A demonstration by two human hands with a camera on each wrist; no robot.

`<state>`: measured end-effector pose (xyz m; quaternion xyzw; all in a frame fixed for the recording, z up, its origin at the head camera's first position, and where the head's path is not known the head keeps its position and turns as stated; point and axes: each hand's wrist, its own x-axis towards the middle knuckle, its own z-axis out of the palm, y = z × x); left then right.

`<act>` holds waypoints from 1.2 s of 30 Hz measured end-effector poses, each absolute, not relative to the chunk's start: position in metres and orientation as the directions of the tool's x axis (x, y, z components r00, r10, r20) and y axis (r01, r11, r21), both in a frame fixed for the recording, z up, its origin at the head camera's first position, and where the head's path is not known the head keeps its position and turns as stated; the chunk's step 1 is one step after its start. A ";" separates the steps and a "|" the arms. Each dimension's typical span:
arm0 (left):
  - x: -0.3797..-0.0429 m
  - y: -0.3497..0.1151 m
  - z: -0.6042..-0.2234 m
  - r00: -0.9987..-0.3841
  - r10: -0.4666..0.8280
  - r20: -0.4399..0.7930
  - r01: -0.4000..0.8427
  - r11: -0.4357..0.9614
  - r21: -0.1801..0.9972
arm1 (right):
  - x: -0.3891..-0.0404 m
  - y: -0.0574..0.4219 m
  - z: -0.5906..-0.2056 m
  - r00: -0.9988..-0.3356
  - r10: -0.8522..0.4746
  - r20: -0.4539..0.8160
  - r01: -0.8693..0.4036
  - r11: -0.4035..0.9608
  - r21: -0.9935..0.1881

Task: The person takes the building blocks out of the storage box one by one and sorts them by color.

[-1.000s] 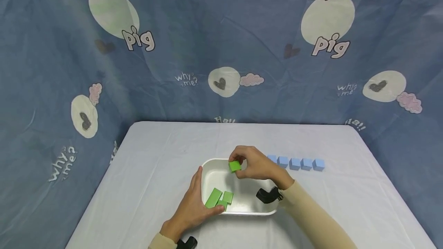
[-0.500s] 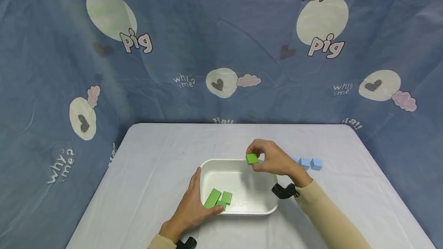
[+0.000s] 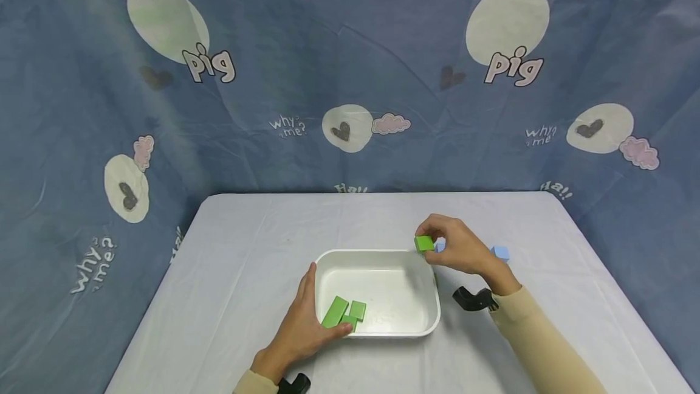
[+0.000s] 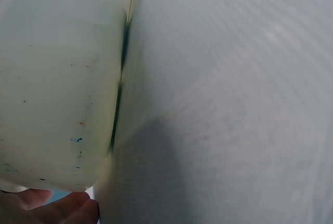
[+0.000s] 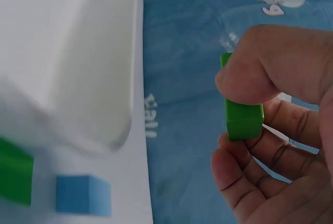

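Observation:
My right hand (image 3: 462,245) pinches a small green block (image 3: 423,244) between thumb and fingers, above the far right corner of a white tray (image 3: 383,335). The right wrist view shows the thumb pressed on the held block, with the fingers beneath it. At the tray's near left corner, my left hand (image 3: 303,324) holds the tray, its thumb over the front rim and its fingers along the left side. Several green pieces (image 3: 335,311) lie inside the tray by that thumb. The left wrist view shows the tray's outer wall and some curled fingertips (image 4: 78,211).
Blue cubes (image 3: 500,253) stand on the white-covered table (image 3: 262,236) right of the tray, partly hidden by my right hand. Another green block (image 5: 14,174) stands outside the tray near a blue cube (image 5: 80,195). A blue patterned cloth (image 3: 246,157) hangs behind.
My right hand has carried the green block right and away from me, from over the tray to its far right corner, now covering more blue cubes. My left hand stays on the tray.

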<state>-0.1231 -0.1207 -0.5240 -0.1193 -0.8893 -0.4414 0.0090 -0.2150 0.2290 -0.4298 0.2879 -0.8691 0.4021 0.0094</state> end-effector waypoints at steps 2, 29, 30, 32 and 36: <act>-0.123 -0.121 -0.524 -0.972 0.203 0.121 0.220 0.583 0.782 | -0.213 0.236 -0.430 -0.843 -0.479 0.245 -0.499 0.526 -0.689; -0.124 -0.121 -0.525 -0.970 0.211 0.121 0.224 0.580 0.783 | -0.191 0.278 -0.462 -0.909 -0.387 0.156 -0.374 0.591 -0.715; -0.124 -0.121 -0.525 -0.970 0.212 0.121 0.225 0.582 0.781 | -0.190 0.278 -0.465 -0.909 -0.388 0.154 -0.374 0.594 -0.713; -0.124 -0.121 -0.525 -0.970 0.211 0.117 0.221 0.582 0.782 | -0.189 0.276 -0.469 -0.911 -0.386 0.146 -0.369 0.602 -0.708; -0.125 -0.121 -0.526 -0.971 0.211 0.115 0.219 0.581 0.784 | -0.185 0.275 -0.479 -0.918 -0.378 0.123 -0.349 0.619 -0.703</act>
